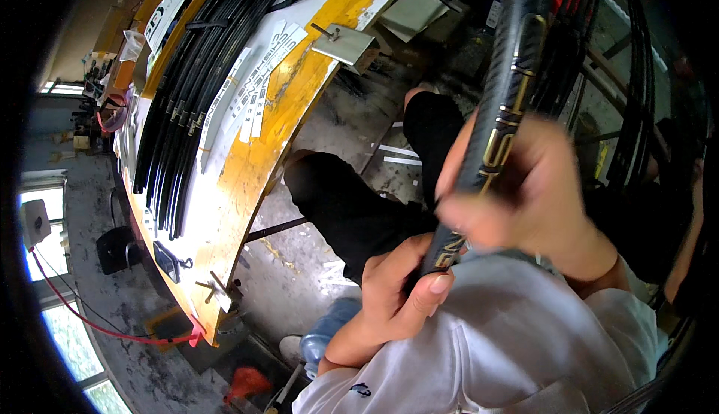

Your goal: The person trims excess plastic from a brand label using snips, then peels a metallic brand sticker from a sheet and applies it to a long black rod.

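Observation:
A long black carbon-fibre tube (490,111) with gold lettering slants from the top of the view down to my lap. Its lower end sits in my left hand (397,290), whose fingers and thumb close round it. Higher up, my right hand (535,201) wraps the tube from the right, with the thumb across its front and fingertips showing at its left side. Motion blurs the right thumb and the back of that hand. Part of the gold lettering is covered by the right hand.
To the left, a worktable (243,182) with a worn yellow edge carries a bundle of black tubes (180,107) and white lettered strips (262,92). A metal clamp (344,46) grips its edge. More dark tubes (640,92) stand at right. A blue water jug (328,332) and red funnel (249,382) are below.

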The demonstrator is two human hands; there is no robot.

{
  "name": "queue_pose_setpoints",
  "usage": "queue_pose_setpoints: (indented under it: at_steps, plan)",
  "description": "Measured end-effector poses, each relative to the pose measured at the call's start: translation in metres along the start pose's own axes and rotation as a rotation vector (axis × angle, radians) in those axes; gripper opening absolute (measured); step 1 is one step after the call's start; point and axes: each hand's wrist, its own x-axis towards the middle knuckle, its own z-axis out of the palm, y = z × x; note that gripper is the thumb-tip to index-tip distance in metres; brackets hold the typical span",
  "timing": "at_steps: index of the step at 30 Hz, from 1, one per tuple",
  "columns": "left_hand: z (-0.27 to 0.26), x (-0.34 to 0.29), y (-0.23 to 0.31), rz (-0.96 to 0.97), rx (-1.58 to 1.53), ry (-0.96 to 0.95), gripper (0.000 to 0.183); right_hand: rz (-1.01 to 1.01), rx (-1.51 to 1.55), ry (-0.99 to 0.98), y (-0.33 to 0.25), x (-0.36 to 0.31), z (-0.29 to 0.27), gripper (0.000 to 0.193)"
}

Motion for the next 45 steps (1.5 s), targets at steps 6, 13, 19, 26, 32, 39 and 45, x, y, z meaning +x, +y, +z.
queue_pose_setpoints:
  at_steps: [6, 13, 19, 26, 32, 39, 45]
  plan:
    - [0.007, 0.0, -0.007, 0.003, 0.199, 0.083, 0.044, 0.128, -0.133, -0.028, -0.027, 0.032, -0.029, 0.021]
    - [0.003, 0.004, -0.013, -0.011, 0.106, 0.1, 0.033, 0.119, -0.109, 0.085, -0.01, 0.034, -0.018, 0.019]
    - [-0.003, 0.016, -0.019, 0.046, 0.297, 0.107, 0.02, 0.429, -0.171, -0.178, 0.0, 0.029, -0.012, 0.021]
    - [-0.004, 0.022, -0.02, -0.09, 0.023, 0.016, 0.022, -0.003, 0.108, 0.123, -0.023, 0.092, -0.041, 0.031]
    - [-0.009, 0.027, -0.022, -0.124, -0.064, -0.023, 0.021, -0.004, 0.192, 0.126, -0.021, 0.093, -0.038, 0.033]
    - [-0.012, 0.03, -0.025, -0.116, -0.085, -0.027, 0.022, -0.01, 0.21, 0.1, -0.013, 0.1, -0.037, 0.031]
    - [-0.014, 0.03, -0.026, -0.103, -0.085, -0.042, 0.023, -0.007, 0.191, 0.081, -0.016, 0.101, -0.035, 0.029]
